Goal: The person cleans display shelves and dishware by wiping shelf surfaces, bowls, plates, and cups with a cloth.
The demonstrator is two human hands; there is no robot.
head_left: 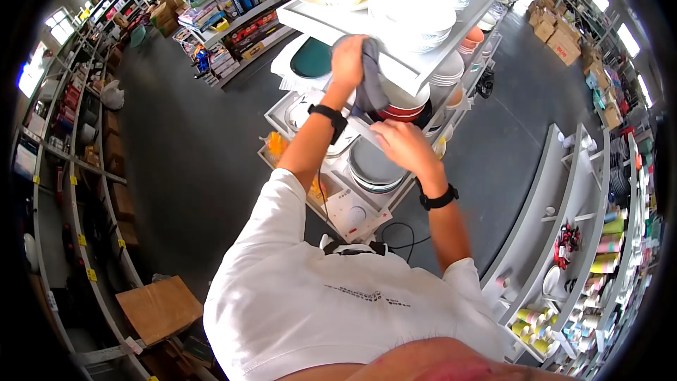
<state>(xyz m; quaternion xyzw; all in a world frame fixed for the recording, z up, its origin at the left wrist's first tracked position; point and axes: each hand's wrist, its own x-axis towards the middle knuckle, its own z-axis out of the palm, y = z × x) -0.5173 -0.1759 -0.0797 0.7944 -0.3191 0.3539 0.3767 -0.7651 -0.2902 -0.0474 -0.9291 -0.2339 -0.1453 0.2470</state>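
My left hand is closed around a grey cloth at the corner of the middle shelf level, beside a dark green tray. The cloth hangs down in front of stacked bowls, white above and red below. Lower and to the right, my right hand has its fingers bent over the white shelf edge; part of its grip is hidden. Beneath it, a stack of grey plates sits on the lower level.
White bowls crowd the top shelf board. A cable lies on the floor near my feet. Shelving with cups curves along the right, and a rack runs down the left. Cardboard boxes stand at the back right.
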